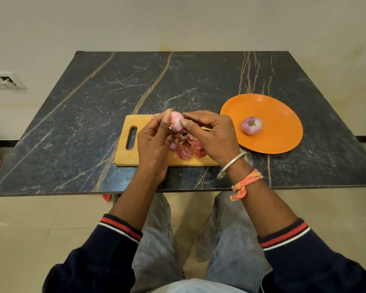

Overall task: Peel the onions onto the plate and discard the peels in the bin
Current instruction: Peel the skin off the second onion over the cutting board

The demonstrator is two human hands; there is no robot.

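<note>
Pink-skinned and partly stripped, an onion [176, 123] is held above a wooden cutting board [125, 157]. The left hand [154, 142] is curled round it and the right hand [211, 136] pinches it between thumb and fingertips. Loose peels [188, 150] lie heaped on the board beneath. Just to the right, a peeled onion [251, 125] sits on an orange plate [283, 136] on the dark marble table [114, 92].

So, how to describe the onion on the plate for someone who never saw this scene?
On the dark marble-look table, right of the wooden cutting board, lies an orange plate. The peeled onion rests alone on it, untouched, whereas the second onion is held by the left hand and right hand over the board.
</note>
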